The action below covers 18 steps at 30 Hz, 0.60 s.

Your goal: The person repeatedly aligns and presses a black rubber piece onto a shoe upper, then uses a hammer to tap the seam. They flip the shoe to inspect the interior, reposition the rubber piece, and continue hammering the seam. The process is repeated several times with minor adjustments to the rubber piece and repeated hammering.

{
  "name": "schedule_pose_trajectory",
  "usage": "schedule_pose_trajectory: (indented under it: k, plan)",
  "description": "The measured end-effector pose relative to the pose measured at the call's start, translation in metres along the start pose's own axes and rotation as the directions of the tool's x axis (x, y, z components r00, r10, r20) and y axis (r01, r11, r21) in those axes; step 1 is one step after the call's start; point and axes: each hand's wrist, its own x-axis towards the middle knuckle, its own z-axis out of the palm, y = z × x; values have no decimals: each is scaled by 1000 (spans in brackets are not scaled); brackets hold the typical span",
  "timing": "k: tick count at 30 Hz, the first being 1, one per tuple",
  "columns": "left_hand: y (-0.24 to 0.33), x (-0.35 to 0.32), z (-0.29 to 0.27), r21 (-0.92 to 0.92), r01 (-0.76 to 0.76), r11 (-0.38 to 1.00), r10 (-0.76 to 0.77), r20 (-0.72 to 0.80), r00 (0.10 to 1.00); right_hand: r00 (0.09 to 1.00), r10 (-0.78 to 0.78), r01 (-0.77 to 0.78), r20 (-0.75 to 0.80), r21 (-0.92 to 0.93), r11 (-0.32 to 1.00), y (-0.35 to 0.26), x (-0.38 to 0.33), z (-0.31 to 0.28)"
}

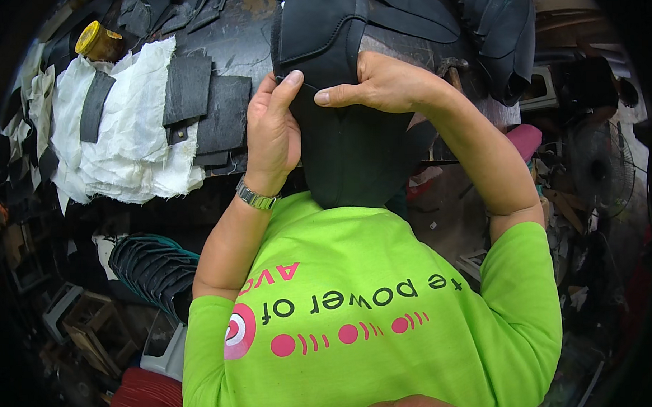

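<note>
A black stitched piece shaped like a boot upper [316,35] lies over the near edge of the workbench, its lower part [353,159] hanging down against my green shirt. My left hand [273,130], with a metal watch at the wrist, pinches the left side of its edge between thumb and curled fingers. From the right, my right hand [390,83] grips the same piece; its thumb points left across the front, and its other fingers are hidden behind the material. The two thumbs are close together near a seam.
Black flat pieces [222,114] and white cloth [137,138] cover the bench's left side, near a yellow-lidded jar [99,41]. Stacked black uppers [507,43] stand at the right. A fan [601,165] is farther right; a bundle of black pieces [152,270] sits low left.
</note>
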Motion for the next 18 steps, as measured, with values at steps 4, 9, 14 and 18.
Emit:
schedule_pose_trajectory:
  k: [4,9,14,18]
  plan:
    - [1,4,-5,-17,-35,999,36,75,997,997,-79,79,-16,22,997,2,5,0]
    - [1,20,-16,259,30,965,-17,-54,998,999,31,-28,20,-108,994,3,8,-12]
    - [8,50,-21,882,-145,449,98,113,989,933,-39,-122,-359,-413,902,9,-23,-14]
    - [9,49,-14,983,-185,-24,160,186,969,640,-91,-330,-763,-379,865,44,-83,-5]
